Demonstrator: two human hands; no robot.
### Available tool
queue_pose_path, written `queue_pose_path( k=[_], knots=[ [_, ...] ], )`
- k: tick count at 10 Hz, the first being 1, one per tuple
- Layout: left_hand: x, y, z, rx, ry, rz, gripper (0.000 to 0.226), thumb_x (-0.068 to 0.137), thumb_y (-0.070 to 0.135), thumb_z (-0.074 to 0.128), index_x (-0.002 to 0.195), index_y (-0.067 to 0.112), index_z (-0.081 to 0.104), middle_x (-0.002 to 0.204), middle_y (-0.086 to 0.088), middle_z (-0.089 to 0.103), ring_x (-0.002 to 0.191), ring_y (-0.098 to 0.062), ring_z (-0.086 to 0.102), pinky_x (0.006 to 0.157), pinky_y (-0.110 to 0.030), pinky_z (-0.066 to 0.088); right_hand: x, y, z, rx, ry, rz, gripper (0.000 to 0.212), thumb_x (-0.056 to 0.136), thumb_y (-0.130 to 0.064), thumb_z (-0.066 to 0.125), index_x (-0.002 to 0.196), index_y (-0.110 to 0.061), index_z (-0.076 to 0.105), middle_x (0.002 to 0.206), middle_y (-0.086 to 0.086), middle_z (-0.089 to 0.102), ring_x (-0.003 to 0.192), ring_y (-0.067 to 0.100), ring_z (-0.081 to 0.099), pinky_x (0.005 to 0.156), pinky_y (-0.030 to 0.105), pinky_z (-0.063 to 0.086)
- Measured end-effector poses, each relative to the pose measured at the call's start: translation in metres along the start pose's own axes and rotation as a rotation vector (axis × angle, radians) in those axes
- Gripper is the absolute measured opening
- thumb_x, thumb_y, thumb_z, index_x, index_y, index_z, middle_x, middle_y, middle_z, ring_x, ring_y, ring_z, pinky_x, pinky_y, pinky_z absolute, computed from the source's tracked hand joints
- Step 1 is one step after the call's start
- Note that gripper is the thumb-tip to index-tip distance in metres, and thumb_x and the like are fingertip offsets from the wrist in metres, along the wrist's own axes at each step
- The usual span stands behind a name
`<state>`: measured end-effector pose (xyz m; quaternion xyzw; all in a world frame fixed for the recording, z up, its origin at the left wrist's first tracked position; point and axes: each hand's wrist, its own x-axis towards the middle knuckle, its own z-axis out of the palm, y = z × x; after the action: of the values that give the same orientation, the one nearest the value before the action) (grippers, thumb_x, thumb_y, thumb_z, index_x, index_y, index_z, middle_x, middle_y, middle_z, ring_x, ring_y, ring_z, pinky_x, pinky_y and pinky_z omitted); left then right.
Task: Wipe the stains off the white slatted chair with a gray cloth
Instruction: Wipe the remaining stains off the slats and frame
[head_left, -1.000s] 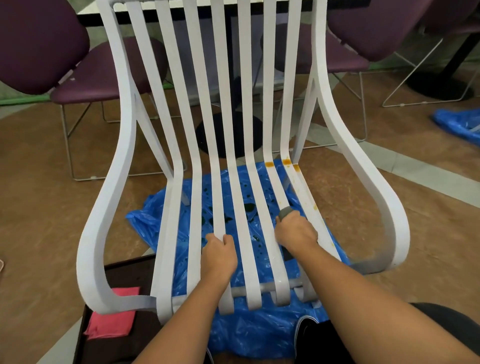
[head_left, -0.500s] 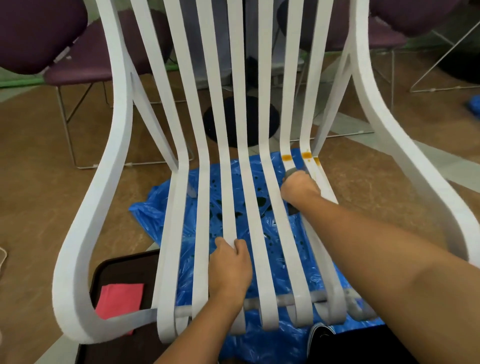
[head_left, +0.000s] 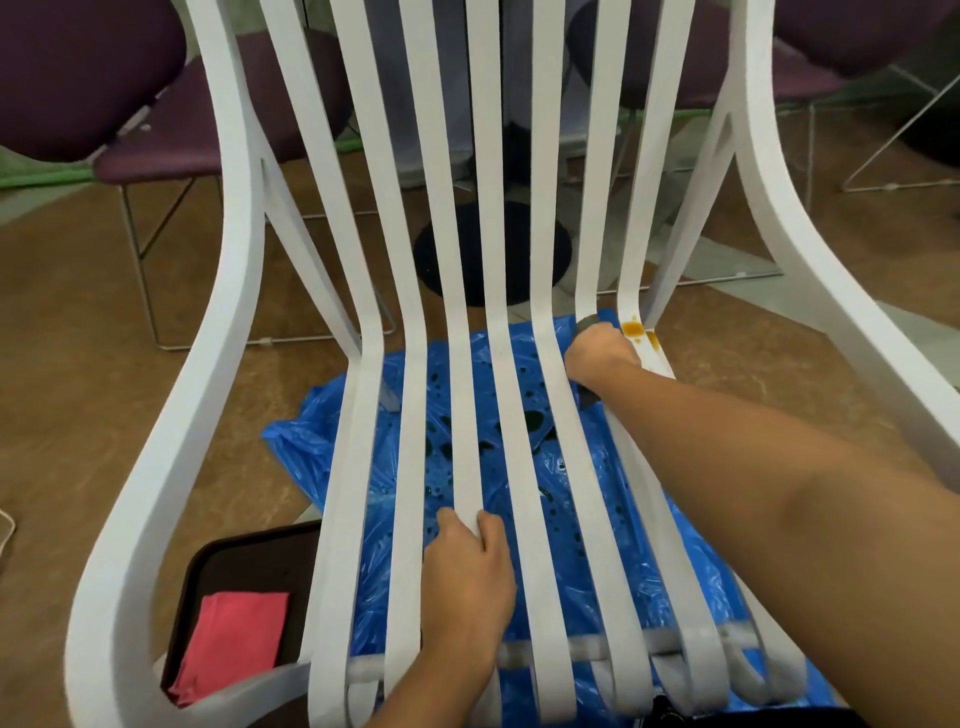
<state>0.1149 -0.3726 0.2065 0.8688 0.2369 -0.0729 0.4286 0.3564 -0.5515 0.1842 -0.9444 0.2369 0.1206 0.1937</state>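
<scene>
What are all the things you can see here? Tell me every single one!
white slatted chair: one, white, right in front, fills the view
stains: two spots, orange, far-right slats at the seat bend
gray cloth: one, gray, mostly hidden under the right hand
plastic sheet: one, blue with dark spots, on the floor under the chair
tray: one, dark brown, on the floor at lower left
folded cloth: one, pink-red, on the tray
purple chairs: at least two, purple, behind
table base: one, black, round, behind the slats
left hand: grips a middle slat
right hand: holds the gray cloth beside the stains
</scene>
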Motion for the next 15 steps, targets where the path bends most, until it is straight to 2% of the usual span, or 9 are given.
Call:
queue_pose_path(
  k=[2,3,4,6,9,10,11,14,15],
  knots=[
    [0.000,0.001,0.000,-0.003,-0.005,-0.007,0.026,0.105,0.034,0.038,0.090,0.016,0.049,0.073,-0.003,0.067,0.061,-0.017,0.064,0.047,-0.027,0.048,-0.009,0.009,0.000,0.121,-0.024,0.039,0.051,0.094,-0.029,0.057,0.137,-0.006,0.040,0.128,0.016,0.059,0.115,0.035,0.059,0.079,0.037,0.045],
    [0.000,0.000,0.001,0.006,0.000,-0.006,0.026,0.105,0.036,0.038,0.090,0.017,0.049,0.073,-0.003,0.066,0.060,-0.017,0.063,0.045,-0.026,0.044,-0.021,0.023,0.008,0.114,-0.001,0.000,0.054,0.096,-0.046,0.052,0.133,-0.007,0.041,0.127,0.017,0.058,0.116,0.037,0.058,0.086,0.040,0.048],
    [-0.002,0.001,-0.001,0.026,0.001,-0.004,0.026,0.105,0.036,0.038,0.091,0.016,0.049,0.073,-0.002,0.065,0.060,-0.015,0.062,0.044,-0.022,0.039,-0.042,0.038,0.015,0.104,0.070,-0.046,0.061,0.097,-0.062,0.037,0.125,-0.008,0.043,0.114,0.016,0.060,0.107,0.036,0.060,0.077,0.039,0.044],
    [-0.003,-0.001,0.000,0.006,-0.010,0.008,0.027,0.106,0.039,0.037,0.092,0.018,0.048,0.071,-0.004,0.066,0.060,-0.017,0.064,0.047,-0.027,0.045,-0.043,0.041,0.020,0.109,0.110,-0.059,0.048,0.104,-0.048,0.031,0.121,-0.004,0.045,0.121,0.021,0.060,0.111,0.038,0.059,0.088,0.042,0.046],
    [-0.001,0.001,0.000,0.005,-0.004,0.000,0.028,0.107,0.039,0.036,0.091,0.018,0.048,0.073,-0.002,0.065,0.062,-0.015,0.063,0.046,-0.021,0.040,-0.003,0.007,0.004,0.211,0.000,-0.034,0.036,0.100,-0.029,0.035,0.119,-0.006,0.056,0.117,0.017,0.060,0.109,0.035,0.059,0.077,0.039,0.042],
    [-0.001,0.000,0.001,0.016,-0.002,-0.009,0.029,0.107,0.039,0.036,0.090,0.018,0.047,0.073,-0.003,0.065,0.062,-0.016,0.063,0.045,-0.021,0.040,-0.008,-0.006,-0.005,0.089,-0.047,0.024,0.032,0.104,-0.018,0.038,0.131,-0.004,0.047,0.130,0.017,0.051,0.120,0.034,0.054,0.093,0.040,0.049],
    [-0.001,0.001,0.001,0.013,-0.006,-0.008,0.029,0.107,0.037,0.035,0.090,0.017,0.047,0.071,-0.005,0.064,0.060,-0.018,0.062,0.044,-0.023,0.039,0.000,-0.004,-0.003,0.203,0.018,0.028,0.036,0.107,-0.027,0.032,0.133,-0.006,0.044,0.131,0.017,0.052,0.119,0.035,0.055,0.092,0.042,0.048],
    [0.000,0.001,0.002,0.008,0.001,-0.002,0.029,0.107,0.038,0.035,0.090,0.017,0.046,0.073,-0.003,0.065,0.062,-0.015,0.062,0.047,-0.023,0.038,0.005,-0.007,0.007,0.164,0.184,-0.046,0.038,0.107,-0.031,0.031,0.133,-0.002,0.033,0.098,0.017,0.057,0.091,0.034,0.069,0.044,0.031,0.033],
    [0.001,0.000,0.003,0.006,-0.002,-0.007,0.027,0.107,0.038,0.036,0.092,0.018,0.047,0.074,-0.001,0.065,0.063,-0.012,0.062,0.048,-0.020,0.041,0.008,-0.009,0.008,0.241,0.220,-0.059,0.041,0.106,-0.032,0.032,0.135,-0.003,0.035,0.092,0.013,0.050,0.084,0.031,0.065,0.048,0.030,0.037]
  ],
)
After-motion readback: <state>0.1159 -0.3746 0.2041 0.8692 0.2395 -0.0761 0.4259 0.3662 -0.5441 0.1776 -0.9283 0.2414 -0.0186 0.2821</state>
